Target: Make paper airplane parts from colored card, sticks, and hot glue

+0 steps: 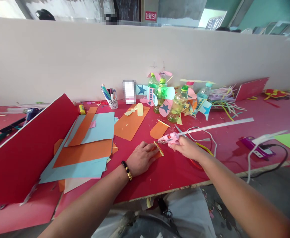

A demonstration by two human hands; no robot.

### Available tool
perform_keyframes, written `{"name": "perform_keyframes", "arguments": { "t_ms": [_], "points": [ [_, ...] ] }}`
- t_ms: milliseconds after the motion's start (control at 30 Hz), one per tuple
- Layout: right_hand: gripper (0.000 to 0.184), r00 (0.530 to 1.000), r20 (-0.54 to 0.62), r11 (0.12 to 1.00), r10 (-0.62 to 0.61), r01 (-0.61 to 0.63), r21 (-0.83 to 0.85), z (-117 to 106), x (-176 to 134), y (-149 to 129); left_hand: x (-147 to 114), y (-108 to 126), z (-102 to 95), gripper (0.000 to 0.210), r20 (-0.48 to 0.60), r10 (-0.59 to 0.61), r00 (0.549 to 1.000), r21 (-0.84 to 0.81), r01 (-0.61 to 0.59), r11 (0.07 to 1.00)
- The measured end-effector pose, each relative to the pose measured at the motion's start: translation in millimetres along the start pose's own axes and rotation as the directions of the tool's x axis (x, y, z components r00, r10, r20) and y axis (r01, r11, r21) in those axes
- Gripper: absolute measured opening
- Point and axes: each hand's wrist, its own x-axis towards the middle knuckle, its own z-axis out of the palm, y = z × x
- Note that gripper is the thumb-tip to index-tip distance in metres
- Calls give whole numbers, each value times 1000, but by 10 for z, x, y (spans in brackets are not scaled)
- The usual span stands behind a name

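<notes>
My right hand (186,146) is closed around a pink hot glue gun (169,138), and a long clear glue stick (216,127) juts out of its back. The gun's nozzle points left, close to a thin wooden stick (159,148) along the edge of a small orange paper piece (157,155). My left hand (141,158), with a beaded bracelet (127,170) at the wrist, presses that piece to the red table, its fingers covering most of it. Just beyond lies another rounded orange piece (158,131) with a stick along its far edge.
Blue and orange paper sheets (100,127) lie left beside a slanted red board (33,152). Decorated plastic bottles (178,104) and a pen cup (113,103) stand at the back. Scissors (197,163) lie partly under my right arm; a purple power strip (257,148) with cables is at right.
</notes>
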Motion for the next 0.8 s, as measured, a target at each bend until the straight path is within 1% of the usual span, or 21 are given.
{"name": "perform_keyframes", "arguments": {
  "t_ms": [67, 167, 467, 633, 800],
  "points": [
    [33, 1000, 21, 1000, 13, -13, -13, -2, 8, 9, -1, -2, 4, 39, -3, 4, 1000, -6, -4, 1000],
    [32, 999, -3, 998, 40, -40, -48, -1, 21, 26, 0, -4, 6, 39, -11, 14, 1000, -16, -14, 1000],
    [28, 1000, -24, 997, 17, -19, -79, -2, 52, -35, 8, 16, -23, 39, -6, 9, 1000, -8, -9, 1000],
    [28, 998, -27, 990, 52, -55, -130, -17, 36, -65, 13, 13, -28, 38, -14, 20, 1000, -3, -20, 1000],
    [27, 998, -17, 987, 54, -56, -151, -19, 23, -55, 16, 5, -19, 38, -12, 21, 1000, -5, -21, 1000]
  ]
}}
